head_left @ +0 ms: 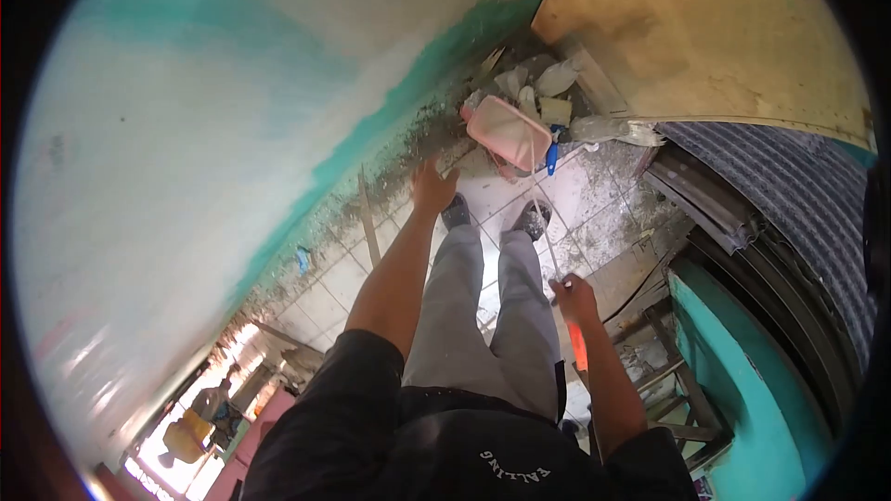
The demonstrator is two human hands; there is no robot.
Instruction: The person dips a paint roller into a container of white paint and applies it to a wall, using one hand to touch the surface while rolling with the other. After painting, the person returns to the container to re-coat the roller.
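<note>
My right hand [574,297] is closed around a long thin rod [545,213] with an orange end [577,348] showing below the fist. From the fist, the rod runs forward to a pink plastic tub [529,161], which has pale residue inside, and overlaps it in this view. My left hand [434,187] reaches out beside the wall, fingers apart and holding nothing. Between the hands, my shoes stand on the tiles just short of the tub. Against the tub's right side lies a brush with a blue handle [552,158].
A wall [186,158] with white and turquoise paint rises on the left. Plastic bags [557,79] and debris lie behind the tub. Corrugated sheets [789,195], a turquoise panel [733,390] and a wooden frame [673,380] stand at right. A wood strip [368,218] lies near the wall.
</note>
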